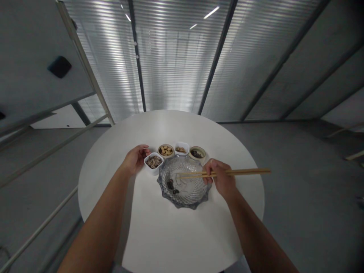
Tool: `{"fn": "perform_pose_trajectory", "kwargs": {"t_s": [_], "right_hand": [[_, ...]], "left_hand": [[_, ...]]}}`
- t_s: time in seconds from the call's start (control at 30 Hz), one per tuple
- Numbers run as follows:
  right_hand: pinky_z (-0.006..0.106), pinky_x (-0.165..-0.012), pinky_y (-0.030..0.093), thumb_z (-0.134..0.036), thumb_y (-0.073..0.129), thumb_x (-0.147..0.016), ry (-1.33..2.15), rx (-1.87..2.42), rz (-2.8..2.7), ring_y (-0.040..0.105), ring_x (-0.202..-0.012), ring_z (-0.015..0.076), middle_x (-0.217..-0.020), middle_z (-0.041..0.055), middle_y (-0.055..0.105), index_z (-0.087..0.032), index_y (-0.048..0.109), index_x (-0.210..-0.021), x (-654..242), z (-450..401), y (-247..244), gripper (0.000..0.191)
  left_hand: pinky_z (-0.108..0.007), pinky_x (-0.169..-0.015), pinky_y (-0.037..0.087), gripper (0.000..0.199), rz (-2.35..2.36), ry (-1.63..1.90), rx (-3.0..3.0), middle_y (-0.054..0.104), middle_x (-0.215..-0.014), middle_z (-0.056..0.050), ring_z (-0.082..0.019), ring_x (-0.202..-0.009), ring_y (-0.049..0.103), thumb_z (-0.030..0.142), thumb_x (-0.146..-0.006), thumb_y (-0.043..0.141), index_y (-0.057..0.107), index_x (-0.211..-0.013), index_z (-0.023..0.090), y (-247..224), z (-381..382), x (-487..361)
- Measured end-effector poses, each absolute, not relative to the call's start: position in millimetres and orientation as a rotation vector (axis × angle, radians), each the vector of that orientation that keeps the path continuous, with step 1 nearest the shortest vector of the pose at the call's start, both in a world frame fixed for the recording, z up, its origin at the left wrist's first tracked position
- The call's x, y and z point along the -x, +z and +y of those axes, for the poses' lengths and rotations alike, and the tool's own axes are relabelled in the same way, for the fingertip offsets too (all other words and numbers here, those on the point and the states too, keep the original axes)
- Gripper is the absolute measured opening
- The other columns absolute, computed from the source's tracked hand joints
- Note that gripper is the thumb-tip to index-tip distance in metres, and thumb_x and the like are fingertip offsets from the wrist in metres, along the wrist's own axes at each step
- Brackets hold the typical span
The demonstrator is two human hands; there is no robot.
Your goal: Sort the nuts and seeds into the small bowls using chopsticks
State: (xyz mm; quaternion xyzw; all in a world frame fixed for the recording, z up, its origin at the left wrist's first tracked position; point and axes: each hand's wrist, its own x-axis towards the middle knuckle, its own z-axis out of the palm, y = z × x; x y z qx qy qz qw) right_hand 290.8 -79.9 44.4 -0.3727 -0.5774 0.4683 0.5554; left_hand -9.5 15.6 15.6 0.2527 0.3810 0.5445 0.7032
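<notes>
My right hand (221,179) holds a pair of wooden chopsticks (236,173) at the right rim of a scalloped glass dish (184,182), with their tips reaching in over the dish. Several small dark pieces (172,186) lie in the dish, left of the tips. My left hand (135,159) is curled, fingers apart, beside a white bowl of striped sunflower seeds (154,162), its fingertips at or very near the rim. Behind the dish stand a round bowl of peanuts (165,151), a small white bowl of pale nuts (181,149) and a round bowl of dark food (196,153).
All of this stands on a round white table (170,127), with its edge curving around the far side. Grey floor lies beyond it, with a ribbed translucent wall at the back. A whiteboard on a metal frame stands at the left.
</notes>
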Motion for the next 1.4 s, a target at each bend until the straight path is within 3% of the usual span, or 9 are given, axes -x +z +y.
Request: {"fn": "perform_pose_trajectory", "kwargs": {"t_s": [0.77,1.4], "right_hand": [[0.023,-0.047,0.038,-0.048,0.044,-0.091,1.156,1.037,-1.559,0.049,-0.045,0.0113,-0.046,-0.0024,0.052,-0.018,0.054,-0.063,-280.5,-80.6,37.0,0.042],[0.024,-0.041,0.039,-0.056,0.038,-0.091,1.021,0.958,-1.431,0.047,-0.038,0.0116,-0.041,-0.0024,0.05,-0.019,0.054,-0.06,-285.3,-78.5,34.6,0.051]], "left_hand": [[-0.025,-0.051,0.048,0.005,0.81,1.22,-0.532,0.061,-0.065,-0.005,-0.014,-0.055,0.059,0.013,-0.074,0.061,0.062,-0.079,0.012,17.4,14.3,6.0],[-0.025,-0.052,0.049,0.005,0.806,1.227,-0.548,0.061,-0.065,-0.005,-0.014,-0.056,0.059,0.012,-0.076,0.058,0.061,-0.079,0.012,16.7,13.9,5.9]]}}
